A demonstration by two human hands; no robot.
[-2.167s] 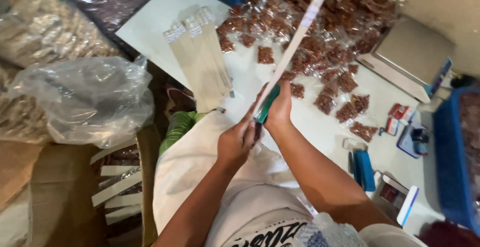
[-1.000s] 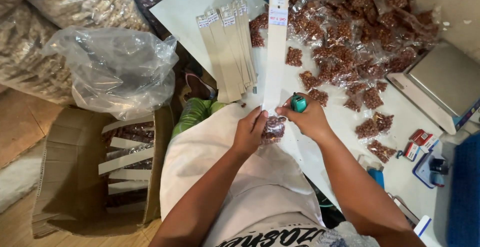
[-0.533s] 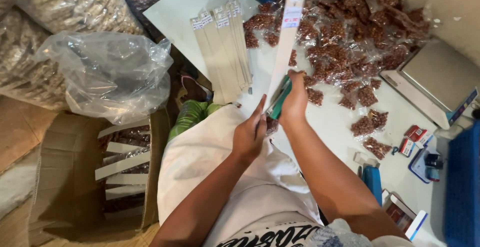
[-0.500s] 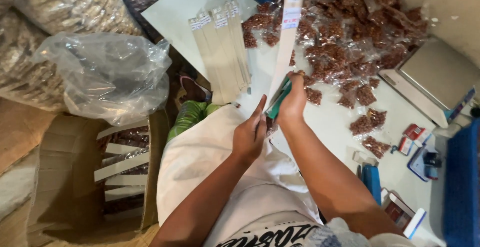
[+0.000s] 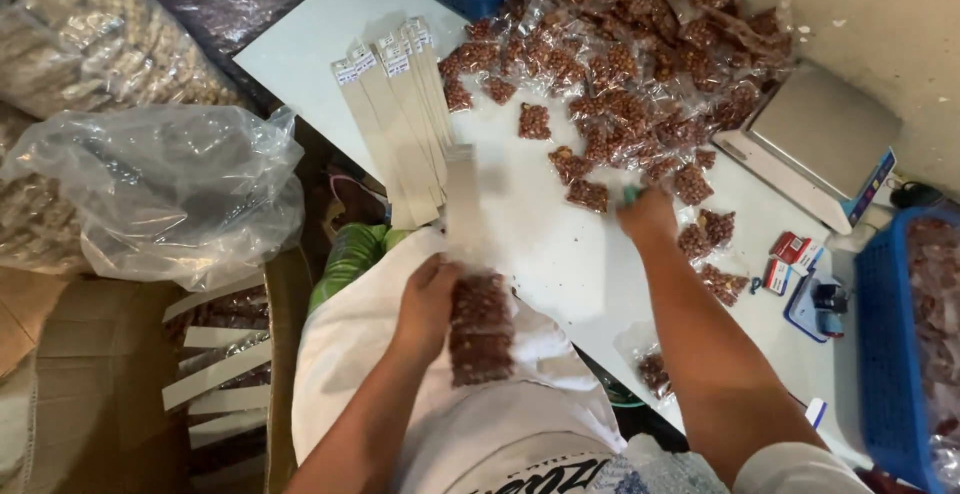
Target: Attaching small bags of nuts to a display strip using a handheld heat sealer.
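**Hands sorting small packets of nuts at a white table**

A strip of filled nut packets [image 5: 480,326] hangs over the person's lap, just below the near edge of the white table [image 5: 560,254]. The left hand [image 5: 428,299] curls round its left side, fingers closed on the packets. A pale card strip [image 5: 462,202], blurred, rises from the top of the packets onto the table.

The right hand [image 5: 648,216] reaches farther out and rests closed beside loose packets, with something green [image 5: 631,194] showing at the knuckles; what it grips cannot be told.

A big heap of nut packets [image 5: 640,54] covers the far part of the table. Left of it lies a fan of card strips [image 5: 395,114]. A scale [image 5: 815,139] sits at the right, with a blue basket [image 5: 915,334] beyond it. At the left, off the table, is a crumpled clear bag [image 5: 160,189] above a cardboard box [image 5: 120,374] of finished strips.
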